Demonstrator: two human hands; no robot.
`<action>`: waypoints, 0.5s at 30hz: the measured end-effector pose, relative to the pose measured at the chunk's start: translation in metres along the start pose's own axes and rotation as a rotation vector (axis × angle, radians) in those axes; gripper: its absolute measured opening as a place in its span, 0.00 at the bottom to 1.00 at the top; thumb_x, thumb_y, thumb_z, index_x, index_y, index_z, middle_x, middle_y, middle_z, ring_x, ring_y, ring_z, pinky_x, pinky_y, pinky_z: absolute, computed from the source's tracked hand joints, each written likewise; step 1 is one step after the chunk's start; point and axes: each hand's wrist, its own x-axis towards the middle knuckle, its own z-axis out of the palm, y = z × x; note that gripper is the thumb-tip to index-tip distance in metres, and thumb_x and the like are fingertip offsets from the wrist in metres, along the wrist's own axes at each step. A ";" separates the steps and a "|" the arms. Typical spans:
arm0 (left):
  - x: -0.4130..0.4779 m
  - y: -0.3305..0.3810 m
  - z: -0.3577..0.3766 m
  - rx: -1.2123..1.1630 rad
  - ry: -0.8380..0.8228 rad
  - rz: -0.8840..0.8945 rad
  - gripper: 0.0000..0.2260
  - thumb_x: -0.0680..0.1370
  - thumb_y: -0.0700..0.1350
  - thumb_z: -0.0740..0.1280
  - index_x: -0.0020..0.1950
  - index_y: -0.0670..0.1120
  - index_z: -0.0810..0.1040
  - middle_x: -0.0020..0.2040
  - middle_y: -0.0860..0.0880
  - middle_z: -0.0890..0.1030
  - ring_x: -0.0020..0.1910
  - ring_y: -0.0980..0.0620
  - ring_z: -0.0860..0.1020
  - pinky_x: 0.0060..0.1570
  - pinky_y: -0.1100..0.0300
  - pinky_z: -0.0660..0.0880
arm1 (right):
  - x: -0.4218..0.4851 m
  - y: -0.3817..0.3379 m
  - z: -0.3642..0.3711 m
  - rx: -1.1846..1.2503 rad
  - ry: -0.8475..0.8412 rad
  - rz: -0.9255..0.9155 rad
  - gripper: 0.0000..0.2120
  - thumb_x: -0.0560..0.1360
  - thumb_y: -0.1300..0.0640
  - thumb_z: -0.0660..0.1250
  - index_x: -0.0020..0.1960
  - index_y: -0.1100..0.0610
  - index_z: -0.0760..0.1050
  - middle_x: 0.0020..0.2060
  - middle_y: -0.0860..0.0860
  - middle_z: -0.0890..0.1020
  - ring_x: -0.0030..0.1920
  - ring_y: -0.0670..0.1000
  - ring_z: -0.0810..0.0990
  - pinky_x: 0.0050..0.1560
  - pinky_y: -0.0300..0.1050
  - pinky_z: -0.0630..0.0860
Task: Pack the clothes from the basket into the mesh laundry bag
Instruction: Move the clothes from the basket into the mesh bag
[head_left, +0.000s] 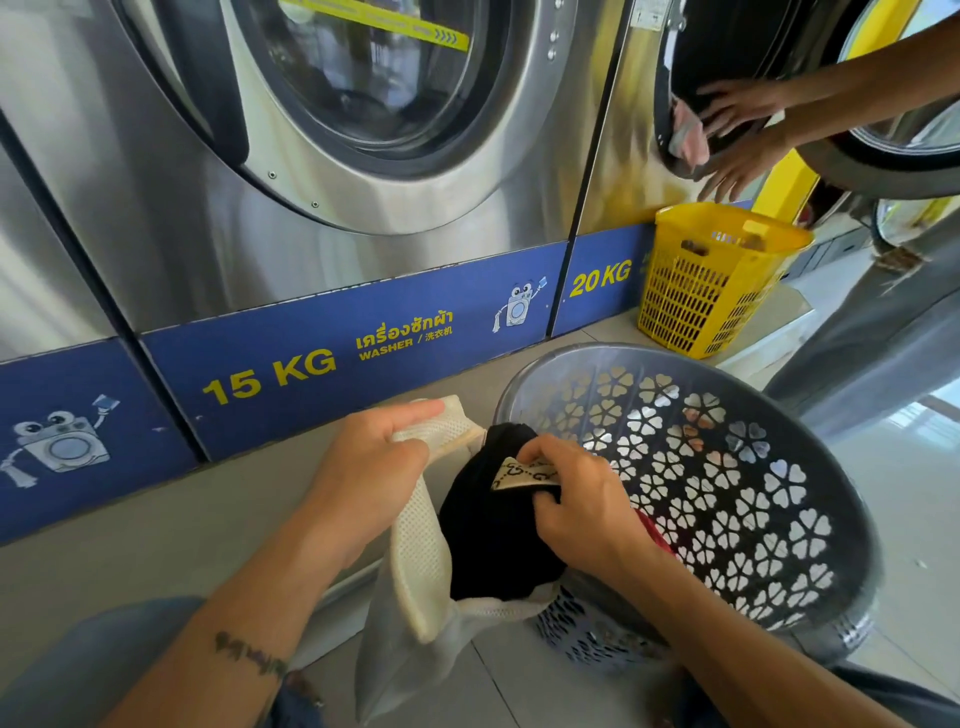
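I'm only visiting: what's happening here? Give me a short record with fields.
Left hand: grips the mesh laundry bag by its rim
Right hand: holds a black garment, thumb on its cream label
Garment: partly inside the bag's mouth
Grey basket: beside the bag, red cloth inside
Background: yellow basket by the 20 KG washer

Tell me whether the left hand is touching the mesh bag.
Touching. Head view shows the left hand gripping the mesh bag, fingers curled over its rim.
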 end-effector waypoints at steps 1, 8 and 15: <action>-0.001 0.001 -0.001 0.000 -0.002 0.005 0.26 0.72 0.35 0.60 0.63 0.57 0.80 0.66 0.58 0.77 0.64 0.43 0.74 0.65 0.49 0.69 | 0.001 -0.001 -0.002 0.012 -0.006 -0.007 0.17 0.69 0.62 0.64 0.56 0.51 0.78 0.48 0.45 0.83 0.48 0.47 0.80 0.50 0.47 0.80; -0.001 0.002 -0.005 -0.073 -0.027 0.032 0.27 0.72 0.33 0.60 0.65 0.56 0.78 0.64 0.57 0.79 0.62 0.55 0.76 0.64 0.56 0.68 | 0.002 -0.038 -0.014 0.018 0.118 -0.190 0.18 0.65 0.59 0.61 0.54 0.52 0.79 0.46 0.47 0.81 0.46 0.51 0.80 0.47 0.53 0.80; 0.009 -0.002 -0.015 -0.192 0.004 -0.017 0.26 0.70 0.32 0.62 0.60 0.56 0.82 0.58 0.59 0.81 0.56 0.53 0.77 0.64 0.51 0.71 | -0.008 -0.068 0.017 -0.294 -0.381 -0.267 0.29 0.73 0.60 0.67 0.73 0.53 0.64 0.59 0.54 0.79 0.57 0.57 0.78 0.54 0.49 0.76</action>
